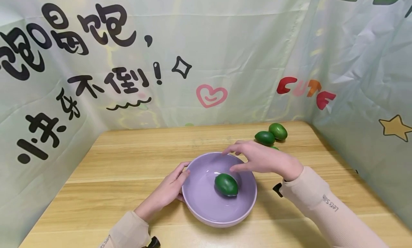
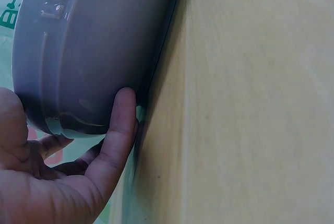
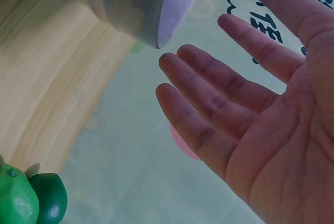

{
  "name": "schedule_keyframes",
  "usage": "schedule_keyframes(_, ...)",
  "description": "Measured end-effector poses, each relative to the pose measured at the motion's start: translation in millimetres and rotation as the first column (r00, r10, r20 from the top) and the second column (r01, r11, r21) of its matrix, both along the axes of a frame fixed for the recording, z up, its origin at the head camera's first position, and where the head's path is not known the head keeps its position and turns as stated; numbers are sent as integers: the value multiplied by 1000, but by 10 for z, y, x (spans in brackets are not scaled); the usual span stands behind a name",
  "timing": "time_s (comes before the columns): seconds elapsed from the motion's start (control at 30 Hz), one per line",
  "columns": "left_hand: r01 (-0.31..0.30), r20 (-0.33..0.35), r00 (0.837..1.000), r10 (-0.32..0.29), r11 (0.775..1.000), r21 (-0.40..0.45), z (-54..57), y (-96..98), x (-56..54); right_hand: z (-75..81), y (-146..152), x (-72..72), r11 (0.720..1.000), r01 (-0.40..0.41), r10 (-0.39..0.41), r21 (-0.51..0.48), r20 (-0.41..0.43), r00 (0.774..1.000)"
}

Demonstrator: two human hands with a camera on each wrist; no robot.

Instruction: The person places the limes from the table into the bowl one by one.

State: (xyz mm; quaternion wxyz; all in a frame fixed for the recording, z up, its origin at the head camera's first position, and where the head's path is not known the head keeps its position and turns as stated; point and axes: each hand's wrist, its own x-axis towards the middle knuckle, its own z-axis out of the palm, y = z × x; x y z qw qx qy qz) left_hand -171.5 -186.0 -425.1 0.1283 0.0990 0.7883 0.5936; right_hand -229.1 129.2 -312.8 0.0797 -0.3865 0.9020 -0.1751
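Observation:
A purple bowl [image 1: 206,205] stands on the table with one dark green lime [image 1: 226,184] lying inside it. My left hand [image 1: 166,190] rests against the bowl's left side. In the left wrist view, a nearly straight finger [image 2: 117,135] of it touches the outer wall low down. Over the bowl's right rim hovers my right hand [image 1: 262,156], its thumb and fingers spread apart. The right wrist view shows that palm [image 3: 292,151] bare, with nothing held, and the bowl's edge [image 3: 175,10] beyond the fingertips.
Behind my right hand, at the table's back right, lie more limes: a dark one [image 1: 265,137], a lighter one [image 1: 278,131], and another partly hidden by the hand. Printed cloth [image 1: 251,62] encloses the wooden table [image 1: 135,151] at the back and sides.

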Motion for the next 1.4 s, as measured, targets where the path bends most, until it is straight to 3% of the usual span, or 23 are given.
schedule_keyframes(0.47, -11, 3, 1000, 11, 1000, -19, 0, -7, -1, -87, 88, -112, 1000, -1, 1, -14, 2, 1000)
schedule_keyframes(0.97, -7, -7, 1000, 7, 1000, -18, 2, 6, 2, -137, 178, -208, 998, 64, -64, 0, 21, 998)
schedule_keyframes(1.4, -8, -13, 1000, 7, 1000, -22, -15, -4, -12, -252, 348, -414, 988, 151, -152, 21, 60, 987)
